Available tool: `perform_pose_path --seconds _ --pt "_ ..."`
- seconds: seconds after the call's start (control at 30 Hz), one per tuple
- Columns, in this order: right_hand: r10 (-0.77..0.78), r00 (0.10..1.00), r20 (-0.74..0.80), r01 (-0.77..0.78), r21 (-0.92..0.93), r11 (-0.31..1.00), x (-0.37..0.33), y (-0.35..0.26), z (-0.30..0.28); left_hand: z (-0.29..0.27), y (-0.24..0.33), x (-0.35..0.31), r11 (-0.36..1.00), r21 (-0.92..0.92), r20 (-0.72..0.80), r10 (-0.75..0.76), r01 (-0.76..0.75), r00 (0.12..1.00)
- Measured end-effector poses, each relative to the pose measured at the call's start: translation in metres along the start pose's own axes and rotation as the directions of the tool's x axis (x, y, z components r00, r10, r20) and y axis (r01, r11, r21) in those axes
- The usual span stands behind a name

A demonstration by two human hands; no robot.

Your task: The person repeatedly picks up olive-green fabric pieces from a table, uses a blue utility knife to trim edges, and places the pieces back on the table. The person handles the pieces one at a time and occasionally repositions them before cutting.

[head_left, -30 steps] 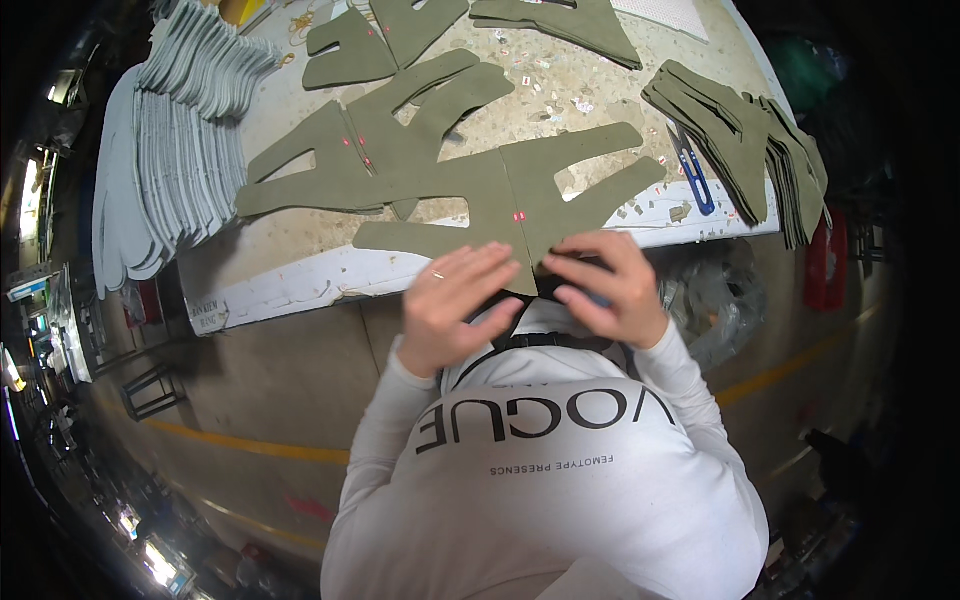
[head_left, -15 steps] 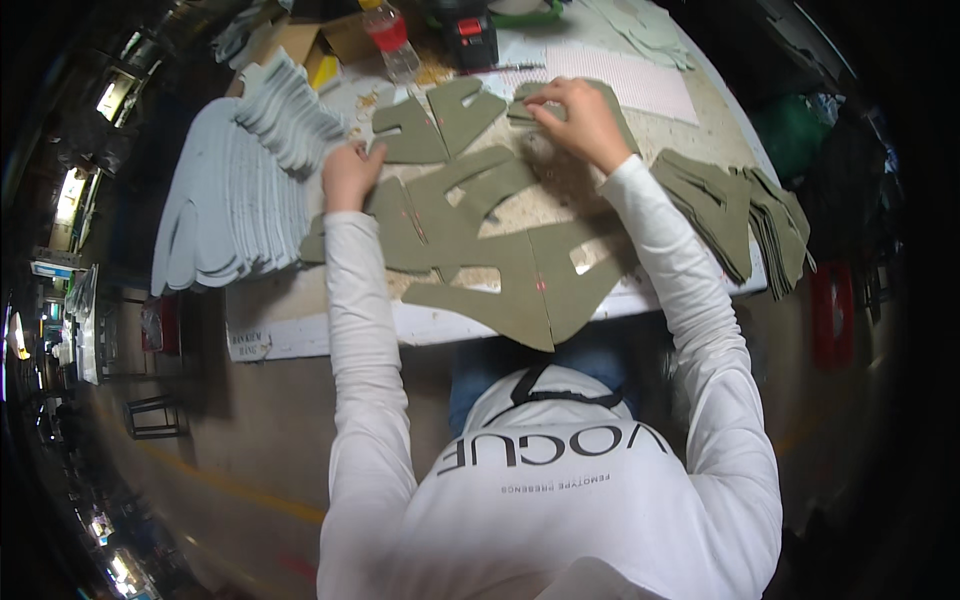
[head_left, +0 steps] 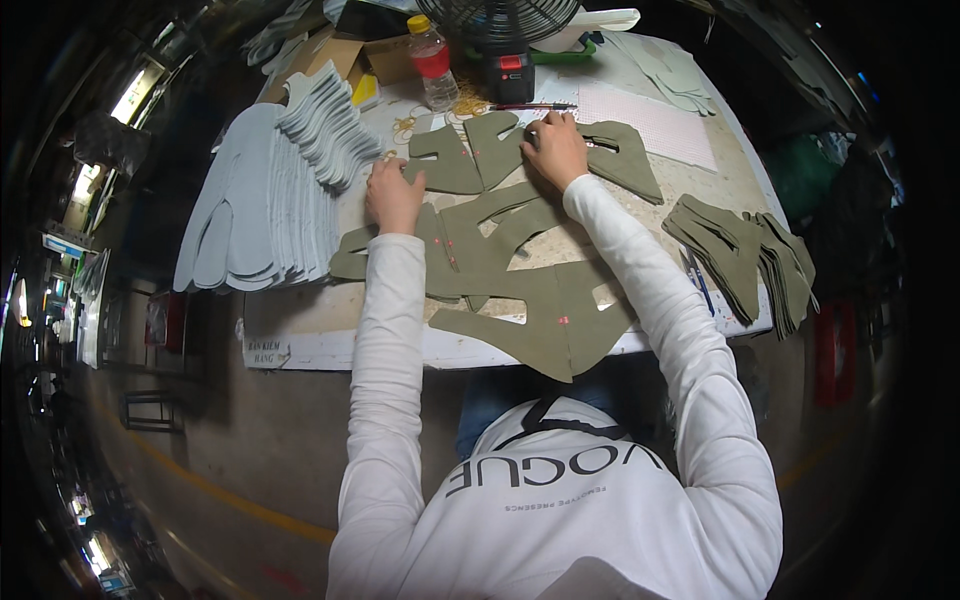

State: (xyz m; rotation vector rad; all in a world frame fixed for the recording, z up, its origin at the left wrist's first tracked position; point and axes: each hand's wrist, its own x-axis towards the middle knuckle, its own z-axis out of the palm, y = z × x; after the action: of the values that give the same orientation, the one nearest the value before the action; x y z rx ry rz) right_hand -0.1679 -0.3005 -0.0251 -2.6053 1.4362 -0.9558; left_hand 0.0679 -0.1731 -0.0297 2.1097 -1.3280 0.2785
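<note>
Several flat olive-green cut pieces, each with slots and small red marks along a centre seam, lie over the near half of the table. My left hand (head_left: 395, 195) rests with fingers apart at the left end of the farthest olive piece (head_left: 447, 172). At that piece's right end is my right hand (head_left: 556, 150), its fingers bent but apart and touching the edge; the fingertips partly cover it. Nearer me are a middle olive piece (head_left: 470, 235) and a front olive piece (head_left: 540, 310) that reaches past the table edge. Another olive piece (head_left: 625, 160) lies right of my right hand.
A fanned stack of pale grey-blue pieces (head_left: 255, 195) stands at the left. Stacked olive pieces (head_left: 725, 245) lie at the right edge beside pens (head_left: 697, 280). Farther back are a bottle (head_left: 432, 65), a black fan (head_left: 500, 20), a cardboard box (head_left: 390, 58) and lined paper (head_left: 645, 120).
My right hand has moved left from the right-hand olive piece to the right end of the farthest seamed piece. The left hand stays by its left end. The whole view has shifted slightly.
</note>
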Motion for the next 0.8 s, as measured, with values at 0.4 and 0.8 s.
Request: perform_pose_path --seconds 0.4,0.8 --pt "0.147 0.981 -0.126 -0.030 0.650 0.760 0.004 0.001 -0.078 0.003 0.002 0.000 0.971 -0.235 -0.024 -0.049 0.042 0.999" --pt "0.317 0.942 -0.107 -0.109 0.796 0.595 -0.130 0.038 -0.219 0.022 -0.018 0.005 0.982 -0.171 -0.107 0.058 -0.075 0.993"
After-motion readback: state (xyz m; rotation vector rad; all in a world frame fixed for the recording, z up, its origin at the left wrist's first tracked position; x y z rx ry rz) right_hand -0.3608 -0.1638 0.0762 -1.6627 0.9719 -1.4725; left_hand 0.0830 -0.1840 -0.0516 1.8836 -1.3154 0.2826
